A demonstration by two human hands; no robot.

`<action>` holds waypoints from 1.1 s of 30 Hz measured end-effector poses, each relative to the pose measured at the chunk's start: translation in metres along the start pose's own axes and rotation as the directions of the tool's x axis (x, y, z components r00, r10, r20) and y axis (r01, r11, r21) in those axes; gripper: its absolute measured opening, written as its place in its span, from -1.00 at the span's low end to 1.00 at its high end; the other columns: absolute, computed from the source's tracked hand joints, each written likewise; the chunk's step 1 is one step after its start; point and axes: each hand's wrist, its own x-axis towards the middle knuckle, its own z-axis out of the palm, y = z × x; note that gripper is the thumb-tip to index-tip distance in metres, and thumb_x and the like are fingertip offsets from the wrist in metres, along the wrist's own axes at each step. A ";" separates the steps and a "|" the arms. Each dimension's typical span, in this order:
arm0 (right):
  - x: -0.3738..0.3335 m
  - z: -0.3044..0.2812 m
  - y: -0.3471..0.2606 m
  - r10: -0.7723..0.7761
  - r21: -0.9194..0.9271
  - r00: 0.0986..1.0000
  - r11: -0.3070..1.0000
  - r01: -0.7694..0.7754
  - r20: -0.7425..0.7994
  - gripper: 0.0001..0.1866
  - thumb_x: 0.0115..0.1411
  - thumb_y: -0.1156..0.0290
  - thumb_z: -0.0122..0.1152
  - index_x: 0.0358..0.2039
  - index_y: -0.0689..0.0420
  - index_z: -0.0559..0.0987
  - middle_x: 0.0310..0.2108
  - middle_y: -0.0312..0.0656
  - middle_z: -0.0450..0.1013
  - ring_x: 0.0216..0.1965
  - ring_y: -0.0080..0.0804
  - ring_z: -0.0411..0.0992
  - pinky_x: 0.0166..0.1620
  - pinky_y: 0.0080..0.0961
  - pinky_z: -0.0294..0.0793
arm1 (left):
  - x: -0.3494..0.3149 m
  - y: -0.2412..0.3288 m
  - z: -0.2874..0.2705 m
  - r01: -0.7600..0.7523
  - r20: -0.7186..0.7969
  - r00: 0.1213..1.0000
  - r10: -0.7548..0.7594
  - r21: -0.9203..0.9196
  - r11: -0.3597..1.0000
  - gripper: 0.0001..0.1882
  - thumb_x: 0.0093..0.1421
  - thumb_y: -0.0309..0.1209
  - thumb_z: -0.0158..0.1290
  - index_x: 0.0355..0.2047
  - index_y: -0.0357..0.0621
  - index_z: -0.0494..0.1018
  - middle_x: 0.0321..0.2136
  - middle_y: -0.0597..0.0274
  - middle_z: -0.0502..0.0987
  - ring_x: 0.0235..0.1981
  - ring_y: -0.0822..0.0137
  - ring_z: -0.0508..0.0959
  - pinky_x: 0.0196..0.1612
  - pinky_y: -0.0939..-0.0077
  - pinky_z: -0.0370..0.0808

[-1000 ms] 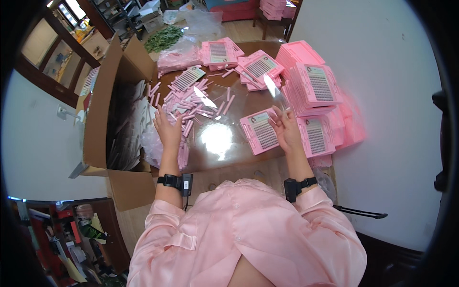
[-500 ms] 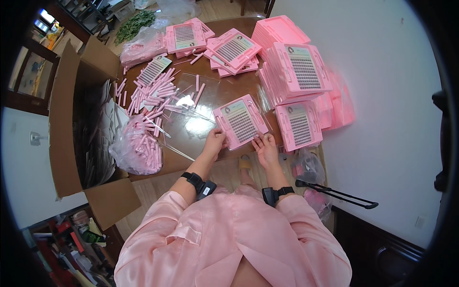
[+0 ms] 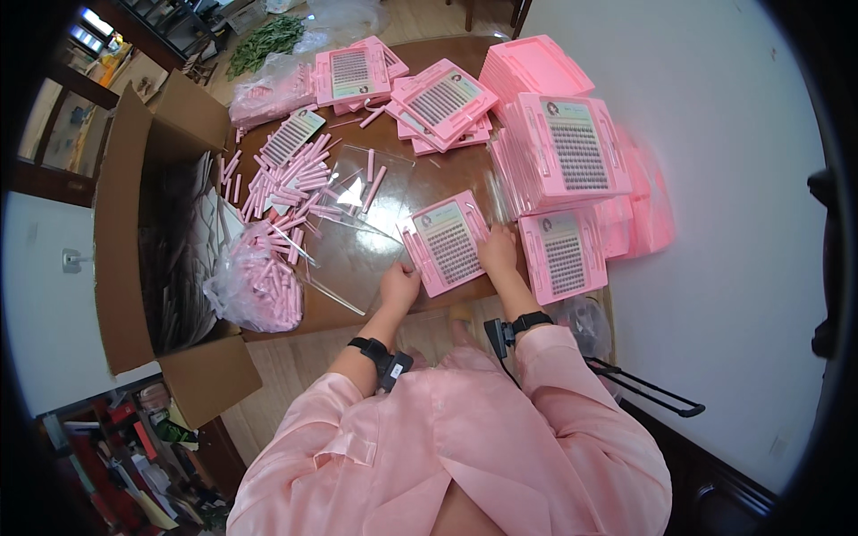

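A pink eyelash tray (image 3: 451,252) with rows of dark lash clusters lies slightly tilted near the table's front edge. My left hand (image 3: 399,287) is closed at its lower left side, fingertips on the rim. Along its right side my right hand (image 3: 498,250) is closed on the edge, knuckles up, its fingertips partly hidden. To the right, another eyelash tray (image 3: 565,256) lies next to a tall stack of the same trays (image 3: 576,147). Clear plastic sheets (image 3: 357,210) lie on the table to the left of the tray I hold.
Loose pink tubes (image 3: 290,179) are heaped at the left, with a plastic bag of tubes (image 3: 259,281) in front. An open cardboard box (image 3: 125,241) borders the table's left side. More trays (image 3: 442,98) pile at the back. A white wall (image 3: 715,179) stands at the right.
My right hand has moved from the tray's lower right corner up along its right side, turning knuckles up. My left hand has shifted slightly down and left. The view has moved slightly.
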 end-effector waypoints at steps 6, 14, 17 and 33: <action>-0.005 0.011 0.021 0.095 0.135 0.986 0.984 -0.115 0.140 -0.51 0.01 0.43 0.38 -0.04 0.31 0.49 -0.23 0.05 0.52 -0.18 -0.04 0.52 -0.06 -0.18 0.52 | 0.008 -0.018 0.000 0.070 0.082 0.995 -0.061 -0.106 0.992 -0.79 0.09 -0.33 0.23 -0.41 -0.21 0.51 -0.52 0.17 0.60 -0.51 0.31 0.60 -0.43 0.43 0.53; -0.084 -0.053 0.043 0.007 0.889 0.932 0.300 -0.346 0.361 -0.60 0.08 0.67 0.32 -0.09 0.27 0.39 -0.33 -0.18 0.54 -0.35 -0.51 0.50 -0.29 -0.64 0.47 | 0.005 0.057 -0.071 0.378 0.603 0.773 -0.195 -0.191 0.906 -0.70 0.24 -0.16 0.20 -0.21 -0.12 0.52 -0.28 0.25 0.61 -0.33 0.41 0.60 -0.19 0.45 0.58; -0.113 -0.091 0.066 -0.065 0.952 0.959 0.153 -0.263 0.276 -0.60 0.08 0.67 0.32 -0.07 0.28 0.39 -0.27 -0.14 0.56 -0.29 -0.49 0.53 -0.24 -0.59 0.51 | -0.002 0.105 -0.058 0.253 0.648 0.750 0.133 -0.467 0.848 -0.66 0.30 -0.21 0.12 -0.05 -0.18 0.49 -0.18 0.26 0.59 -0.20 0.40 0.59 -0.09 0.46 0.54; -0.034 -0.163 0.235 0.209 0.684 0.971 0.725 -0.075 -0.115 -0.68 0.11 0.56 0.32 -0.10 0.36 0.56 -0.24 -0.10 0.59 -0.31 -0.35 0.54 -0.18 -0.46 0.52 | 0.057 0.165 0.096 -0.041 0.065 0.996 0.065 -0.316 0.948 -0.71 0.21 -0.32 0.18 -0.11 -0.16 0.46 -0.24 0.13 0.59 -0.20 0.31 0.60 -0.11 0.40 0.49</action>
